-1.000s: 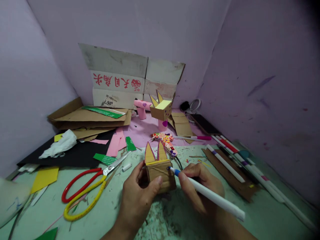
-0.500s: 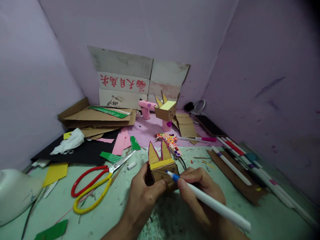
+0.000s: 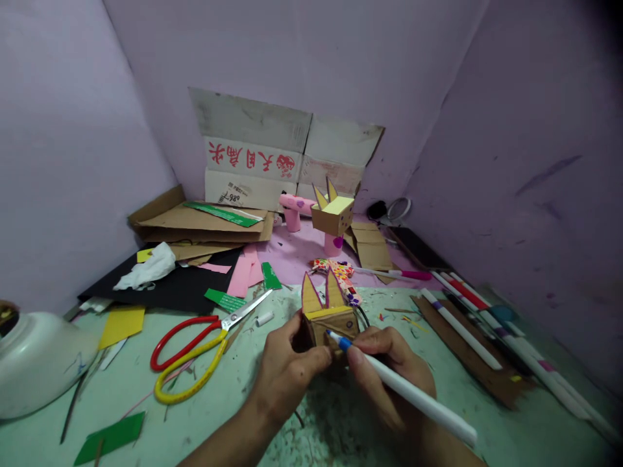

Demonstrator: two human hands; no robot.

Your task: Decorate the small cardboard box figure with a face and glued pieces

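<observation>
Brown cardboard is forming a small box, and two pointed ears with purple borders are rising from its top, above a yellow strip. The left hand is gripping this box from its left side: the thumb is pressing on the front face, and the other fingers are partly hiding behind. The box is being held at the middle of the worktop, nearer to the near edge than to the far one; whether its bottom is touching the surface, I cannot tell. The right hand is pinching a white marker between thumb and fingers, close to its blue end, and the tip is pointing at the front face, left of a small drawn ring. Scissors are lying toward the left edge, and a white cap is resting just beside their blades. Toward the far edge, a similar box is standing on a pink support.
</observation>
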